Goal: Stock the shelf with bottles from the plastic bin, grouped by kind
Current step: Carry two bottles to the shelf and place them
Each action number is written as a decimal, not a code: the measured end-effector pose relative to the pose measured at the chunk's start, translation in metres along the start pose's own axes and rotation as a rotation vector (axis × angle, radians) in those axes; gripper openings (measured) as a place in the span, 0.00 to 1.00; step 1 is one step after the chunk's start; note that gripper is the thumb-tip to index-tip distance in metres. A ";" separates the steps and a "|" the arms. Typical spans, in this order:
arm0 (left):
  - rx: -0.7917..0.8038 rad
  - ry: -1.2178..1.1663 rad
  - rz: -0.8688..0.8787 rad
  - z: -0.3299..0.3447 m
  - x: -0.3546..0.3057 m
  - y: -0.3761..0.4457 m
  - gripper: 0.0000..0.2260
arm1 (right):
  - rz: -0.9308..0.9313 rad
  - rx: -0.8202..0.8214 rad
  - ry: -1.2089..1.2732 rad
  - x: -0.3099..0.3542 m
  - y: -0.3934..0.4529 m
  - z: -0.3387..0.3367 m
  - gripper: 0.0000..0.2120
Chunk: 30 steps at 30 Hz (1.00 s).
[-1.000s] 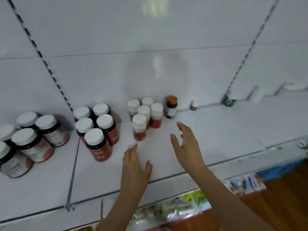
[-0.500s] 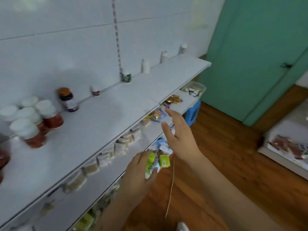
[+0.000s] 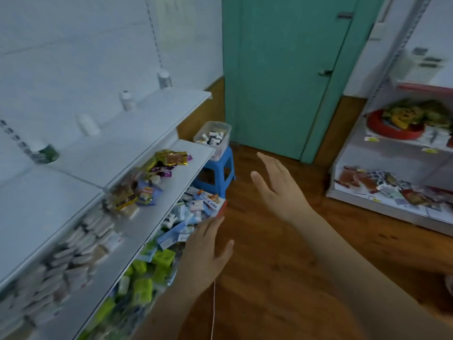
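A clear plastic bin (image 3: 212,134) holding several small bottles stands on a blue stool (image 3: 215,171) beyond the end of the white shelf (image 3: 117,133). Single bottles stand far apart along the shelf's back: a green-labelled one (image 3: 45,153) and white ones (image 3: 87,124), (image 3: 127,100), (image 3: 164,79). My left hand (image 3: 208,251) hangs empty over the floor beside the lower shelves, fingers straight. My right hand (image 3: 278,185) is stretched out, open and empty, short of the stool.
Lower shelves (image 3: 171,177) on the left carry snack packets and wrapped goods. A teal door (image 3: 282,69) is straight ahead. Another rack (image 3: 397,168) with packets and a red tray stands on the right. Wooden floor (image 3: 269,266) lies between the racks.
The view has swung right, from the grouped bottles on the shelf to the bin on the stool. Both hands left the shelf and now reach out over the floor, still empty.
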<state>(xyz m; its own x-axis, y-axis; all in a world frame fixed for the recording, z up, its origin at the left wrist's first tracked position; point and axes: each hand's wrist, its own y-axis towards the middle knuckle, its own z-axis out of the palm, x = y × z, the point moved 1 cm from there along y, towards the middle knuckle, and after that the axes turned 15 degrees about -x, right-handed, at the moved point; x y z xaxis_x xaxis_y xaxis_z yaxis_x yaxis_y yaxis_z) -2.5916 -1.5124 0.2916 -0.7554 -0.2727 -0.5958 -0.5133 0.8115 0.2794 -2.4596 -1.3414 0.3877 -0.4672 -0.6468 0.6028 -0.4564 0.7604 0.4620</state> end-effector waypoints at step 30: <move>0.065 -0.091 0.025 0.215 -0.005 0.537 0.25 | 0.107 0.040 -0.160 -0.267 0.441 0.086 0.32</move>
<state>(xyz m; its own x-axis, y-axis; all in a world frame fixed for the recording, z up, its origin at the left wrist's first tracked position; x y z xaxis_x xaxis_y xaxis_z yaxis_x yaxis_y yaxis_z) -2.7763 -0.9646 0.2827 -0.7260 -0.2060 -0.6561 -0.4647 0.8503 0.2472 -2.6016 -0.8382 0.3749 -0.6276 -0.5663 0.5342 -0.4264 0.8242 0.3727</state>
